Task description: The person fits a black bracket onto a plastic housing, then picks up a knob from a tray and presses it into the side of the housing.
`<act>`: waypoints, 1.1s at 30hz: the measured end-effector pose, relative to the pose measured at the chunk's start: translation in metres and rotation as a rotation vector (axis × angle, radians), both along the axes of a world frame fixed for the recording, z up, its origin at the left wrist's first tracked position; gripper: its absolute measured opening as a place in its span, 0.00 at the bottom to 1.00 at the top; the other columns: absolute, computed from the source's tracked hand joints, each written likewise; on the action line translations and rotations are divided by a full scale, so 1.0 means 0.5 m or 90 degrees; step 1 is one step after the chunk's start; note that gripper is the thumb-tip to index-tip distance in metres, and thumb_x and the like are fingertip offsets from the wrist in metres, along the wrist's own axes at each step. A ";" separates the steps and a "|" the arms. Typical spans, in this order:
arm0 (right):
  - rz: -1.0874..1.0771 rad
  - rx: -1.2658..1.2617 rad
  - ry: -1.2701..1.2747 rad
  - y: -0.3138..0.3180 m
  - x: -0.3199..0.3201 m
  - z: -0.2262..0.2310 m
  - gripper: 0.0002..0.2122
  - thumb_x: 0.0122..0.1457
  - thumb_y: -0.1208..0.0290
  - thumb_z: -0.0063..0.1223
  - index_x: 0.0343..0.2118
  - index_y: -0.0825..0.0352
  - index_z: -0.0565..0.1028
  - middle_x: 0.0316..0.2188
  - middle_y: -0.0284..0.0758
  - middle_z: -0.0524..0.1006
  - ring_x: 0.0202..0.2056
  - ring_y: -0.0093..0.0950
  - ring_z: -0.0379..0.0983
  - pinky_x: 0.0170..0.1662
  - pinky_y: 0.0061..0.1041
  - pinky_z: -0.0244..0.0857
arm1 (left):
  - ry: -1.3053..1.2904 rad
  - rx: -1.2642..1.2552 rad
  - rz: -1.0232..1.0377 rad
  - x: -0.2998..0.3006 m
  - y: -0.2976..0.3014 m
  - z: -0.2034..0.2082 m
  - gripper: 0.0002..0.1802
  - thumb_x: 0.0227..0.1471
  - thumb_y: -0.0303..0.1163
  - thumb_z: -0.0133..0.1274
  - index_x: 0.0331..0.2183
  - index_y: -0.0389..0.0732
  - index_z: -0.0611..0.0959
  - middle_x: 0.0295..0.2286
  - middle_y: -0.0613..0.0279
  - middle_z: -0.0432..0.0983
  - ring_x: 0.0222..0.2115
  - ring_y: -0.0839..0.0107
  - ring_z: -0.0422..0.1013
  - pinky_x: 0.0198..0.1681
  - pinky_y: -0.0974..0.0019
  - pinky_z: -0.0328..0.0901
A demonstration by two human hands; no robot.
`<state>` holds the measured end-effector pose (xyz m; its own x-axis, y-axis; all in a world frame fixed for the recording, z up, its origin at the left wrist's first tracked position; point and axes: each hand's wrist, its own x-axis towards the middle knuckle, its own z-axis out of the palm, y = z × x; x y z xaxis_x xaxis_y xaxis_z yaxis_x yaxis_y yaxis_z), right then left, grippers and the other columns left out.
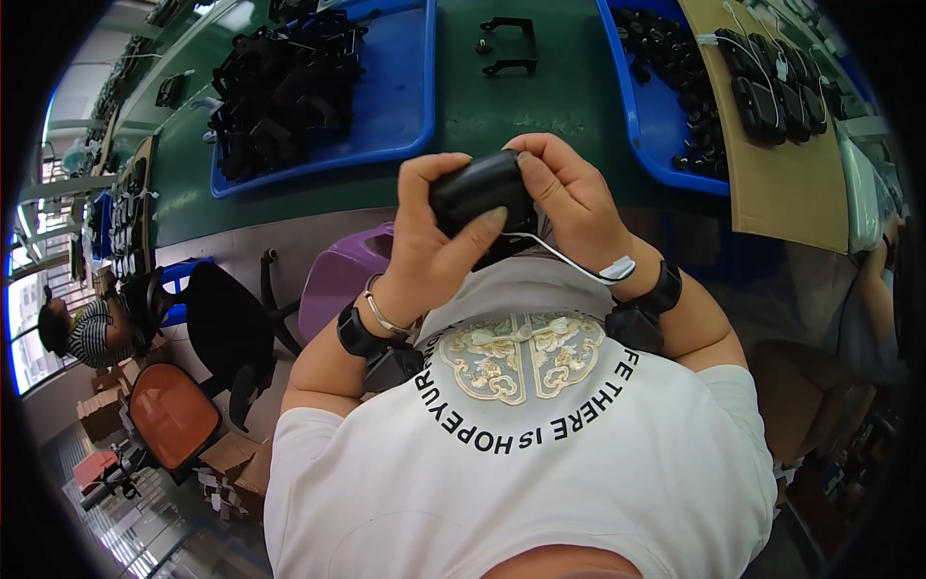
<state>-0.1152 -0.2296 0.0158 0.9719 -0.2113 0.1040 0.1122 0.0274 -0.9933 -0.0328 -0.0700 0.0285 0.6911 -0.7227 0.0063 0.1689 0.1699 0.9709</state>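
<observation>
A black rounded device (475,198) with a thin white cable (562,259) is held between both hands, in front of my chest and just off the table's near edge. My left hand (429,227) grips its left side, thumb laid across the lower face. On the right, my right hand (579,198) closes on the upper right corner with thumb and fingers. The cable runs from the device to a white plug end near my right wrist. Beyond my hands, a U-shaped black bracket (531,43) lies on the green table (482,111), with a small black knob (482,46) beside it.
A blue tray (400,145) at left carries a heap of black brackets. Small black knobs fill much of another blue tray (641,154) at right. Several cabled black devices (767,101) sit on cardboard (781,198). A purple stool (338,275) stands below the table edge; people sit left and right.
</observation>
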 end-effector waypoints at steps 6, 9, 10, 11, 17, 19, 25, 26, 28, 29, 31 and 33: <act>0.050 0.098 0.015 -0.015 0.007 0.004 0.17 0.62 0.63 0.41 0.48 0.71 0.65 0.41 0.33 0.70 0.42 0.19 0.64 0.46 0.18 0.59 | 0.060 -0.008 0.000 0.003 -0.010 0.020 0.25 0.47 0.25 0.54 0.46 0.40 0.61 0.37 0.59 0.65 0.34 0.75 0.67 0.37 0.74 0.66; 0.019 0.005 -0.014 -0.004 0.005 0.003 0.18 0.62 0.61 0.41 0.48 0.71 0.65 0.41 0.32 0.70 0.42 0.18 0.64 0.45 0.17 0.59 | 0.179 -0.039 0.028 0.000 -0.014 0.024 0.26 0.47 0.25 0.55 0.46 0.39 0.61 0.37 0.59 0.65 0.34 0.76 0.66 0.37 0.74 0.66; 0.004 -0.041 -0.028 -0.002 0.004 0.001 0.18 0.62 0.60 0.41 0.48 0.71 0.65 0.41 0.32 0.70 0.42 0.18 0.64 0.45 0.16 0.59 | 0.159 -0.034 0.032 -0.002 -0.013 0.022 0.25 0.47 0.25 0.55 0.45 0.39 0.61 0.37 0.59 0.66 0.34 0.76 0.66 0.37 0.74 0.66; 0.004 -0.041 -0.027 -0.001 0.003 -0.001 0.18 0.62 0.60 0.41 0.48 0.71 0.65 0.41 0.32 0.70 0.42 0.18 0.64 0.45 0.16 0.59 | 0.139 -0.029 0.035 -0.003 -0.013 0.019 0.25 0.47 0.25 0.55 0.45 0.39 0.61 0.36 0.59 0.66 0.34 0.76 0.66 0.37 0.74 0.65; -0.007 0.146 0.083 0.003 0.005 -0.015 0.17 0.62 0.63 0.42 0.48 0.71 0.65 0.40 0.32 0.71 0.41 0.17 0.65 0.45 0.16 0.60 | -0.181 0.059 -0.007 0.004 0.001 -0.011 0.26 0.47 0.25 0.55 0.45 0.39 0.61 0.37 0.58 0.65 0.34 0.75 0.67 0.35 0.74 0.67; -0.013 0.182 0.113 0.003 0.007 -0.013 0.17 0.62 0.64 0.42 0.48 0.72 0.66 0.40 0.32 0.71 0.41 0.17 0.66 0.45 0.16 0.60 | -0.048 0.029 -0.019 0.000 -0.004 -0.002 0.26 0.47 0.26 0.55 0.45 0.39 0.61 0.37 0.57 0.65 0.34 0.75 0.67 0.34 0.74 0.67; 0.009 0.142 0.064 -0.001 0.009 0.011 0.15 0.62 0.63 0.41 0.44 0.71 0.68 0.37 0.31 0.72 0.36 0.15 0.67 0.41 0.13 0.61 | 0.295 0.003 0.021 0.009 -0.019 0.032 0.26 0.46 0.28 0.56 0.45 0.39 0.61 0.35 0.59 0.66 0.34 0.77 0.66 0.33 0.75 0.66; 0.001 0.147 0.079 -0.002 0.009 0.010 0.16 0.62 0.63 0.41 0.44 0.71 0.68 0.37 0.31 0.72 0.36 0.15 0.67 0.41 0.13 0.61 | 0.288 0.017 0.013 0.009 -0.019 0.025 0.26 0.47 0.28 0.56 0.45 0.39 0.61 0.35 0.59 0.66 0.34 0.76 0.66 0.33 0.75 0.66; 0.004 0.130 0.090 -0.005 0.008 0.009 0.16 0.62 0.63 0.41 0.45 0.71 0.67 0.37 0.31 0.72 0.37 0.16 0.67 0.41 0.13 0.61 | 0.280 0.031 0.007 0.009 -0.014 0.009 0.26 0.47 0.29 0.56 0.45 0.39 0.61 0.35 0.59 0.65 0.34 0.76 0.66 0.33 0.74 0.67; 0.005 0.111 0.099 -0.007 0.008 0.008 0.16 0.62 0.63 0.41 0.46 0.71 0.67 0.38 0.32 0.72 0.37 0.16 0.67 0.41 0.13 0.61 | 0.154 0.044 -0.010 0.008 -0.010 -0.002 0.25 0.47 0.29 0.55 0.45 0.39 0.62 0.35 0.59 0.65 0.34 0.75 0.66 0.32 0.73 0.68; 0.007 0.092 0.108 -0.007 0.008 0.007 0.17 0.62 0.63 0.42 0.47 0.71 0.67 0.39 0.32 0.72 0.38 0.16 0.67 0.42 0.13 0.61 | -0.100 0.068 -0.045 0.006 -0.004 -0.016 0.25 0.47 0.29 0.55 0.45 0.40 0.62 0.36 0.59 0.65 0.34 0.74 0.67 0.31 0.71 0.69; -0.003 0.132 0.109 -0.007 0.011 0.002 0.17 0.62 0.63 0.42 0.47 0.71 0.67 0.38 0.32 0.72 0.38 0.16 0.67 0.42 0.13 0.62 | -0.037 0.045 -0.033 0.000 -0.008 -0.008 0.25 0.47 0.29 0.55 0.45 0.40 0.62 0.36 0.59 0.65 0.34 0.74 0.67 0.31 0.71 0.69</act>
